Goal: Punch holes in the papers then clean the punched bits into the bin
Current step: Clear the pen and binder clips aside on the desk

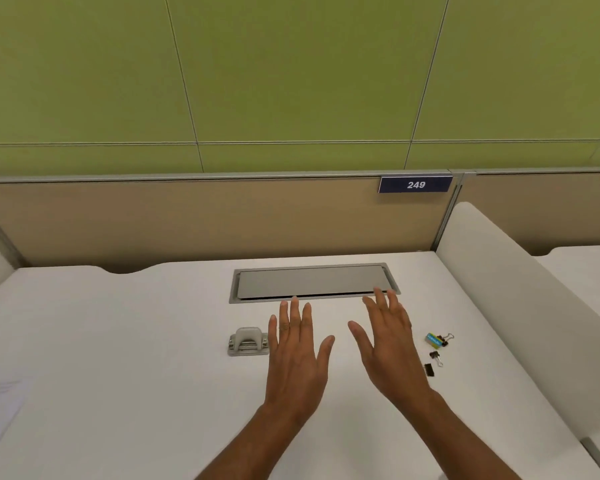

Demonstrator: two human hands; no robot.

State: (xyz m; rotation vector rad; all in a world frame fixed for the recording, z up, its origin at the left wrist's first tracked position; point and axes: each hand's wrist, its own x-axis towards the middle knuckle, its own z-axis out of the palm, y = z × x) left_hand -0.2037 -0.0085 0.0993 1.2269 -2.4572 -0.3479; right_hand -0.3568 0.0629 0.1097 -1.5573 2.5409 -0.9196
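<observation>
The white table (118, 341) lies open on my left. A white divider (499, 289) walls its right edge and a tan partition (187, 220) closes the back, under a green wall (291, 71). A grey hatch (312, 282) sits flush ahead. The hole punch (248, 342) stands just left of my left grip (297, 362); the papers (0, 400) lie at the far left edge. Binder clips (437, 348) lie beside my right grip (390, 351). Both grips are spread wide over the table, fingers straight, holding nothing.

Bright, soft, even light is filling the scene, leaving barely any shadow on the white desk (153, 341). Wide-angle distortion is bending the partition rail (222, 177) toward the edges. The papers (0, 400) at near left are looking blurred and washed out.
</observation>
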